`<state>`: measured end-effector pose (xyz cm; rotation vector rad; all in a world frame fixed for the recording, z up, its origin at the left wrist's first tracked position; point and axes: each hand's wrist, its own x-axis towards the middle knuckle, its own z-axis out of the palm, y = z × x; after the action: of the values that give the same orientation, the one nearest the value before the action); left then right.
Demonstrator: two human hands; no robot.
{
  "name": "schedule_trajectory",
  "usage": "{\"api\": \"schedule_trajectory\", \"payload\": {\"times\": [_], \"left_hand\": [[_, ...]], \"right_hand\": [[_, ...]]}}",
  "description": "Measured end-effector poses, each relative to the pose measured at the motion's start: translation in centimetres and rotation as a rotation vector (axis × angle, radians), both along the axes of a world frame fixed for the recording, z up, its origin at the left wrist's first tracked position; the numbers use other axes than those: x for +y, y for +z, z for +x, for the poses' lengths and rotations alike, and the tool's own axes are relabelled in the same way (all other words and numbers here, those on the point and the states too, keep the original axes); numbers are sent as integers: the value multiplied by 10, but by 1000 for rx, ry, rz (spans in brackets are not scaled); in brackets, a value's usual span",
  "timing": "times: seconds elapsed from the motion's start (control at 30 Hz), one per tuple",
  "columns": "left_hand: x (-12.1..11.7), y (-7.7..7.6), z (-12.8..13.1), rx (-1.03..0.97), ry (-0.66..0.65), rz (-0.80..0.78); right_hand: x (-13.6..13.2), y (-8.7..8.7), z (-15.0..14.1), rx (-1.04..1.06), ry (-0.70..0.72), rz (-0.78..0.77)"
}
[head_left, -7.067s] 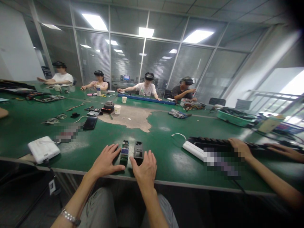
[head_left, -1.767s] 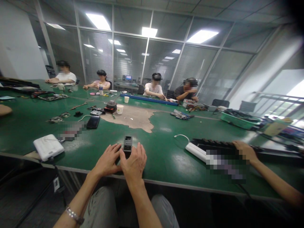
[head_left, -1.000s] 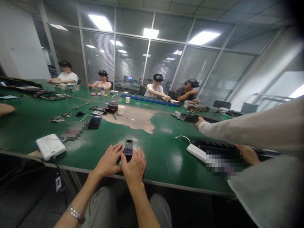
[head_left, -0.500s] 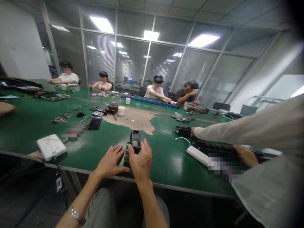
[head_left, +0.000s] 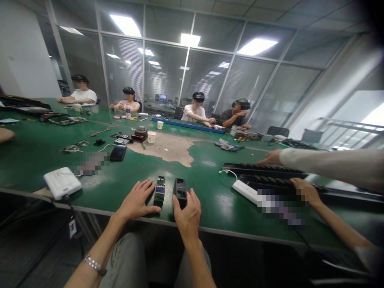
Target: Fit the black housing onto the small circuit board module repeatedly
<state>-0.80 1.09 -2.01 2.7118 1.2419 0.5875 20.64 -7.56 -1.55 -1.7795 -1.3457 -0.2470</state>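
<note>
My left hand (head_left: 138,201) lies on the green table with its fingers stretched out, at the left side of a narrow circuit-board assembly (head_left: 160,191). Its thumb reaches to the near end of that assembly, which has a purple-blue part in the middle. Whether the thumb touches it I cannot tell. A little to the right, my right hand (head_left: 188,211) grips a black plastic casing (head_left: 180,188) with openings in its top, thumb on the left and fingers on the right. The casing stands apart from the circuit-board assembly.
A white box (head_left: 62,183) and a phone (head_left: 118,153) lie to the left. Paper cups (head_left: 151,137) stand farther back. On the right, a white power strip (head_left: 244,191) lies near a co-worker's hands (head_left: 306,192) and long black parts (head_left: 264,169). Several people sit across the table.
My right hand has moved the black casing off the circuit-board assembly, rightward and down beside it. My left hand stays about in place. The co-worker's arms at the right have shifted.
</note>
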Motion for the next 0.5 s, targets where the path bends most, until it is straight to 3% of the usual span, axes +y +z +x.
{"api": "schedule_trajectory", "payload": {"times": [0.33, 0.5], "left_hand": [[1, -1, 0, 36, 1, -1], [1, -1, 0, 23, 1, 15]], "right_hand": [[2, -4, -2, -44, -39, -108], [2, -8, -1, -45, -36, -86]]}}
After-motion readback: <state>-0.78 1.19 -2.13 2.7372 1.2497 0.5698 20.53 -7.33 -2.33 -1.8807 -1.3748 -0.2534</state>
